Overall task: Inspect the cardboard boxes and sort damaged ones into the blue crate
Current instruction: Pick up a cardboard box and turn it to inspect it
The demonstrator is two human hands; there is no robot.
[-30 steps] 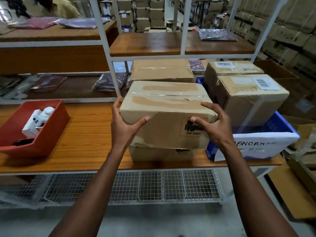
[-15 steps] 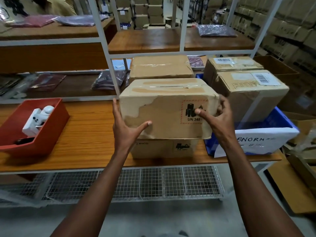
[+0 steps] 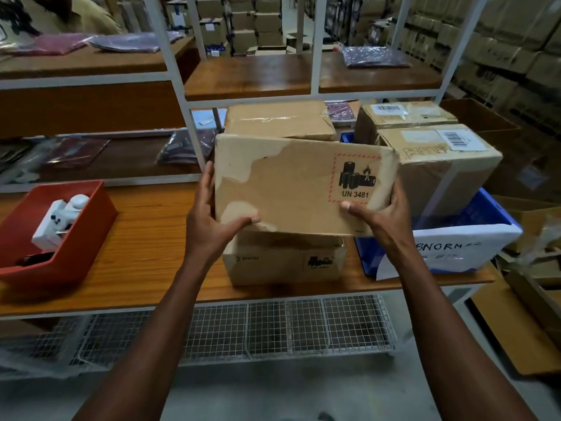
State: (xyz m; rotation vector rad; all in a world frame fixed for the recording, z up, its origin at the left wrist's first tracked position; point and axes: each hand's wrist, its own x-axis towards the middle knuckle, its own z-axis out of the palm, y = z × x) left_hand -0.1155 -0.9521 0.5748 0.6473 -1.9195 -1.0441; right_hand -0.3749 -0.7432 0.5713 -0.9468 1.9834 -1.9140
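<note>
We had tipped the torn box (image 3: 291, 189) up since a second before, its scuffed front now facing us above the lower box (image 3: 282, 259); both hands, left hand (image 3: 209, 220) and right hand (image 3: 379, 217), gripped its sides. The peeled surface suggested it belonged in the blue crate (image 3: 485, 208) right of that box.

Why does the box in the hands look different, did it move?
Yes. The held box has tipped up toward the camera and lifted off the lower box on the table, so its torn UN 3481 face now shows instead of its top.
</note>
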